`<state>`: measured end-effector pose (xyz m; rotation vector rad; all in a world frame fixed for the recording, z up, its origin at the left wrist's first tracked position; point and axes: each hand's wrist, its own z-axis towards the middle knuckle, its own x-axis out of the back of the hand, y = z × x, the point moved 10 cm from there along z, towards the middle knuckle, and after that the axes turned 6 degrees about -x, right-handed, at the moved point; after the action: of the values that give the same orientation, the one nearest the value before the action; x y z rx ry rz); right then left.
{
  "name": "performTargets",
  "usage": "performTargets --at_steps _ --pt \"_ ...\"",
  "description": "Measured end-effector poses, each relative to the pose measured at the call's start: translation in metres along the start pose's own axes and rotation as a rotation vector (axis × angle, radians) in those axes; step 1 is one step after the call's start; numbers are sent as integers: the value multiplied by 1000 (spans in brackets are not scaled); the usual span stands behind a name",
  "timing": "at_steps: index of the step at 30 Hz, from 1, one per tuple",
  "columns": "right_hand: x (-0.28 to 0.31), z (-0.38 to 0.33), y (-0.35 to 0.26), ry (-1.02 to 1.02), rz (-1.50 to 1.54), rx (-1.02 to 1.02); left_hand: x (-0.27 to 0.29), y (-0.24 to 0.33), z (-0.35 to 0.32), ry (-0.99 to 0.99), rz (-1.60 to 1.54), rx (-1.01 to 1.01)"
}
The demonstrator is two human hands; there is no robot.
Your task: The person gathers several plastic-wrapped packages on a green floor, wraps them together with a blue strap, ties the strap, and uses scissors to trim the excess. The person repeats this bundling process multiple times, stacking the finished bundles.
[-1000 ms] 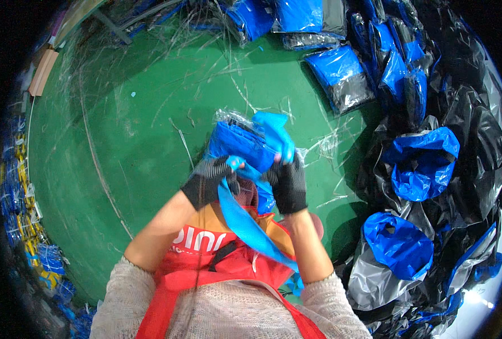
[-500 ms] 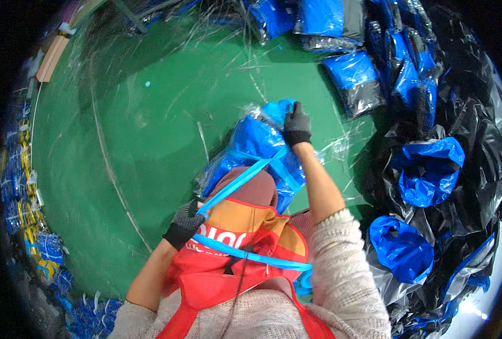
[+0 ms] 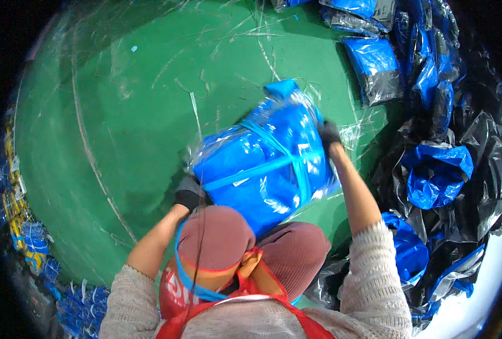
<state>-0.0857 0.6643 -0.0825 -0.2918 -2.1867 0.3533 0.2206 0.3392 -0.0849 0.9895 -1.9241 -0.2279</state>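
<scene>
A blue bundle [image 3: 251,192] wrapped in clear plastic is tilted up in front of my knees, blurred at its edges. Light blue strap [image 3: 256,169] crosses over its face. My left hand [image 3: 191,192], in a dark grey glove, grips the bundle's lower left corner, with the fingertips hidden. At the right edge is my gloved right hand [image 3: 330,135], closed against the bundle's side, its fingers partly hidden. More light blue strap [image 3: 191,285] runs across my lap beside the red apron [image 3: 174,299].
On the right lie black plastic sheets [image 3: 482,158] with crumpled blue bags [image 3: 437,175]. Several plastic-wrapped blue and black packages [image 3: 372,70] lie at the far right. Blue and yellow bundles [image 3: 33,237] line the left rim. Clear plastic scraps [image 3: 352,135] lie on the green floor [image 3: 138,107].
Both hands have left the strap they held and moved to the bundle's sides. The bundle has been tilted up and turned, showing the crossed strap. My view has shifted slightly.
</scene>
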Motion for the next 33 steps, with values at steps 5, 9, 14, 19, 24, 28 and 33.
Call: performTargets --at_steps 5,9,14,19,24,28,33 --pt "-93 -148 144 -175 1195 -783 34 12 -1 31 156 102" --pt "-121 -148 164 -139 1333 -717 -10 -25 -32 -535 187 470" --pt "-95 -125 170 -45 438 -730 -15 -27 -33 -578 176 528" --pt "-97 -114 171 30 343 -821 -30 -35 -19 -601 170 601" --pt "-126 -97 180 29 387 -865 -50 -51 8 -598 195 658" --pt "-138 -93 187 23 444 -875 -54 -56 7 -633 219 694" --pt "-143 -97 193 23 491 -884 -52 -58 -3 -641 238 698"
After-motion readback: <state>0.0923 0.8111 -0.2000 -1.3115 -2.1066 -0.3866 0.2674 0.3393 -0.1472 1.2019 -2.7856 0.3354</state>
